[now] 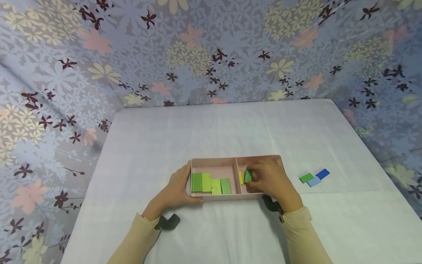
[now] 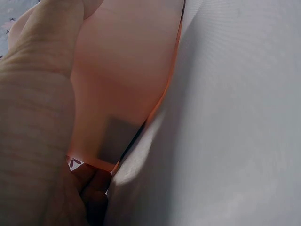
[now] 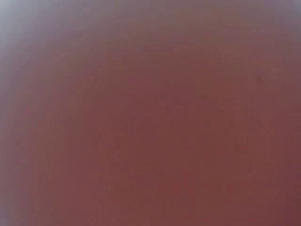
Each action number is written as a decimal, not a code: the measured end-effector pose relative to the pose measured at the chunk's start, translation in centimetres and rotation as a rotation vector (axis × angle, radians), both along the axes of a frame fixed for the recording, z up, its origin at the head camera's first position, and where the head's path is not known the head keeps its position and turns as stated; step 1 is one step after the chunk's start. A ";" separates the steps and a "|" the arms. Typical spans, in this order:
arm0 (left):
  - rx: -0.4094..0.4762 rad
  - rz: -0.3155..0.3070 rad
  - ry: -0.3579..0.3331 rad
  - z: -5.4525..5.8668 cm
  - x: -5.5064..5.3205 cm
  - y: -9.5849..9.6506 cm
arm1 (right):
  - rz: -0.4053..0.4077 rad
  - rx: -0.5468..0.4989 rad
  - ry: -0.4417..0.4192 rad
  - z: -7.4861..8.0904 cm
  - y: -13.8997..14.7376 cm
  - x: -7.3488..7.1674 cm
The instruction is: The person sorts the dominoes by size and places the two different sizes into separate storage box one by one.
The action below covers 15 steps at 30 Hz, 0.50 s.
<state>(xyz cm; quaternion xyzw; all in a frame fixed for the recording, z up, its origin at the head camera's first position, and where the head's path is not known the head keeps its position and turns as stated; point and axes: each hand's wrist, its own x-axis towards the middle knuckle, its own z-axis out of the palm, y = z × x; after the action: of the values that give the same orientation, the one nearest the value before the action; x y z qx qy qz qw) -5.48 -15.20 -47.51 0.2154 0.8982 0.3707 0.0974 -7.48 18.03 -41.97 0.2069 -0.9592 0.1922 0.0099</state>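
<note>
A pink two-compartment box (image 1: 215, 165) lies on the white-covered table. My left hand (image 1: 178, 186) grips its left end, fingers along the side and thumb at the front wall; the left wrist view shows the hand (image 2: 40, 108) close against the pink wall. In the right compartment my right hand (image 1: 268, 178) pinches a green tile (image 1: 248, 176) between thumb and fingers. Just left of that tile is a thin yellow piece (image 1: 241, 178) by the divider. Several green and yellow-green tiles (image 1: 206, 182) line the front of the left compartment. The right wrist view is a reddish-brown blur.
Right of the box, a green tile (image 1: 306, 178), a light blue tile (image 1: 314, 182) and a dark blue tile (image 1: 323, 173) lie together on the white cloth (image 1: 211, 132). Behind the table hangs a flowered fabric (image 1: 197, 55). Black wrist-camera mounts stick out below both hands.
</note>
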 end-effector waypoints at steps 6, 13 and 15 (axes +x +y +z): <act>-0.006 0.000 -0.003 -0.1 0.0 0.1 | 0.049 0.007 -0.034 -0.3 -0.2 -0.3; -0.004 -0.001 -0.006 0.1 -0.2 0.0 | 0.062 -0.018 -0.116 -0.6 -0.3 -0.6; -0.002 -0.003 0.003 0.1 -0.3 0.0 | 0.057 -0.019 -0.128 -0.6 -0.3 -0.7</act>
<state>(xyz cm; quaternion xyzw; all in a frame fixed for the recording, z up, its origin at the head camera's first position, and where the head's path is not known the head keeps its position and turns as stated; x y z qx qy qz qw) -5.77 -15.21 -47.37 0.2173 0.8984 0.3692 0.0968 -8.18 17.68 -42.58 0.2211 -0.9498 0.2143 -0.0547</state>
